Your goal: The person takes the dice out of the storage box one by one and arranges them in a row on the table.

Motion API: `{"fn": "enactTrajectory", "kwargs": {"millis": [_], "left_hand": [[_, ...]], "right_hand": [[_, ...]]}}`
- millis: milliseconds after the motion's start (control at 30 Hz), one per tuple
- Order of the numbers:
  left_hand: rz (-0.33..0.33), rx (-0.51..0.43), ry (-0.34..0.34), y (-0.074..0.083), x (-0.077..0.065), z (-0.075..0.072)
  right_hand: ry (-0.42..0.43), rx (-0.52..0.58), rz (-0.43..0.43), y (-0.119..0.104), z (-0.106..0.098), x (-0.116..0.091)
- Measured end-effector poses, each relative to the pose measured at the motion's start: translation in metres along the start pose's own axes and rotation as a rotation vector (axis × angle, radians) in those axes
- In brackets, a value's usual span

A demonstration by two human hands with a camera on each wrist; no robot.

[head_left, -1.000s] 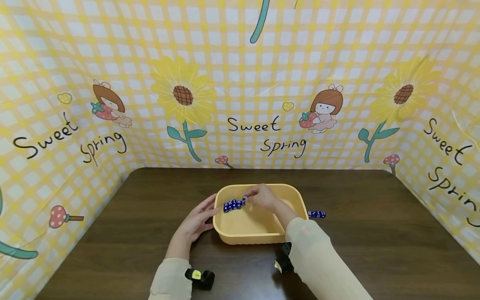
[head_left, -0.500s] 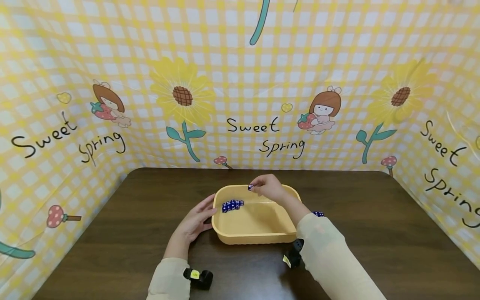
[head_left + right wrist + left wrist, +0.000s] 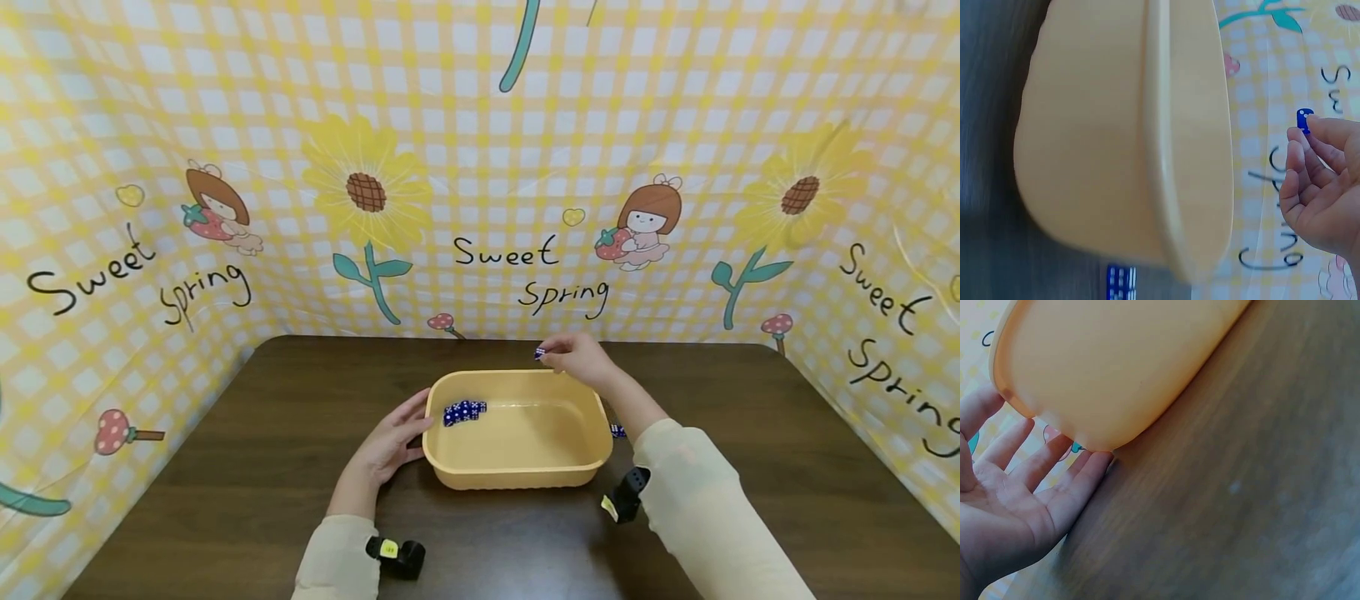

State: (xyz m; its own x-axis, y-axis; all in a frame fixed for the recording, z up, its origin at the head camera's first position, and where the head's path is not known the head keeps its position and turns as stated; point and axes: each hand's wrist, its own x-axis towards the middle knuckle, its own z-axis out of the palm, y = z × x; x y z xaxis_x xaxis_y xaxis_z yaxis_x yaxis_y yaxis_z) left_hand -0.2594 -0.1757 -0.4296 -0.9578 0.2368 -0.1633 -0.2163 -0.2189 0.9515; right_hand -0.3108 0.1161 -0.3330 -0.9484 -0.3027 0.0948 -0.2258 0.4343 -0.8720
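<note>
In the head view, a yellow plastic tub (image 3: 517,478) stands on the table, with a cluster of blue dice (image 3: 463,412) with white dots inside at its left end. My left hand (image 3: 390,442) rests against the tub's left side. Its fingers (image 3: 1047,456), fairly straight, touch the outer wall in the left wrist view. Above the tub's far right rim, my right hand (image 3: 581,360) pinches a blue die (image 3: 1304,120) between thumb and fingertips. More blue dice (image 3: 1121,282) lie on the table just right of the tub, partly hidden by the right forearm in the head view.
The brown wooden table (image 3: 315,375) runs back to a yellow checked cloth (image 3: 495,167) hanging behind and at both sides. Black wrist cameras (image 3: 401,558) sit on both forearms.
My right hand has lifted the die from beside the cluster in the tub and carried it right and up, over the far rim. The left hand has stayed in place at the tub.
</note>
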Motion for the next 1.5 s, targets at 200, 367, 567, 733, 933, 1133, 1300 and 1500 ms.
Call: {"fn": "enactTrajectory", "kwargs": {"millis": [200, 367, 567, 733, 933, 1133, 1300, 1500], "left_hand": [[-0.002, 0.002, -0.005, 0.0, 0.0, 0.0], [-0.004, 0.003, 0.004, 0.001, 0.0, -0.001], [-0.008, -0.009, 0.008, 0.0, -0.001, -0.002], [-0.003, -0.007, 0.012, 0.0, -0.001, -0.001], [0.009, -0.004, 0.009, 0.0, -0.001, -0.001], [0.003, -0.005, 0.01, 0.0, -0.001, -0.001], [-0.004, -0.01, 0.013, 0.001, -0.001, -0.001], [-0.006, -0.003, 0.008, 0.0, -0.001, 0.0]], "right_hand": [[0.041, -0.007, 0.045, 0.012, -0.021, -0.008], [0.066, -0.049, 0.057, 0.023, -0.036, -0.014], [0.09, -0.073, 0.054, 0.038, -0.051, -0.024], [0.099, -0.109, 0.054, 0.053, -0.065, -0.036], [0.096, -0.144, 0.038, 0.07, -0.078, -0.051], [0.08, -0.155, 0.037, 0.085, -0.083, -0.063], [0.085, -0.131, 0.035, 0.094, -0.084, -0.073], [0.076, -0.132, 0.065, 0.107, -0.086, -0.083]]}}
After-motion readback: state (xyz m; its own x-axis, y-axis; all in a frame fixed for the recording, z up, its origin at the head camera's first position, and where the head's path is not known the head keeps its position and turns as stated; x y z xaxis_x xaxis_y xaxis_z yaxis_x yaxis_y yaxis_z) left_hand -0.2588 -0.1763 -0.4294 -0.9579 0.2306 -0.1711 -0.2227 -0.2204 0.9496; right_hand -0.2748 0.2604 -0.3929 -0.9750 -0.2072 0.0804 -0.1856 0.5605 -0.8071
